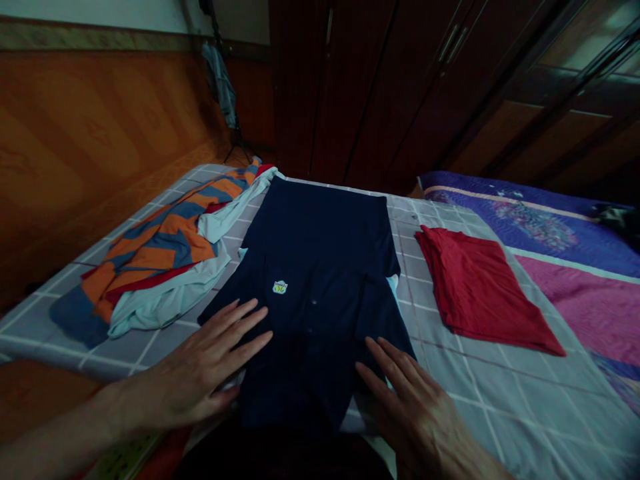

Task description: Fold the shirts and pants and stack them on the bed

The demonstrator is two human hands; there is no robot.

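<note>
A navy blue polo shirt (320, 247) lies spread out on the bed, with a small patch (280, 287) on its chest and buttons down the middle. Its collar end points toward me, and its lower part is in shadow. My left hand (215, 360) rests flat with fingers stretched over the sleeve on the left. On the right, my right hand (410, 400) lies with fingers extended at the other sleeve's edge. Neither hand grips the cloth.
A heap of clothes with an orange and blue striped garment (155, 247) lies left of the shirt. To the right is a folded red garment (485, 287). The checked sheet (480, 400) meets a purple and pink cover (565, 233). Dark wardrobes (360, 87) stand behind.
</note>
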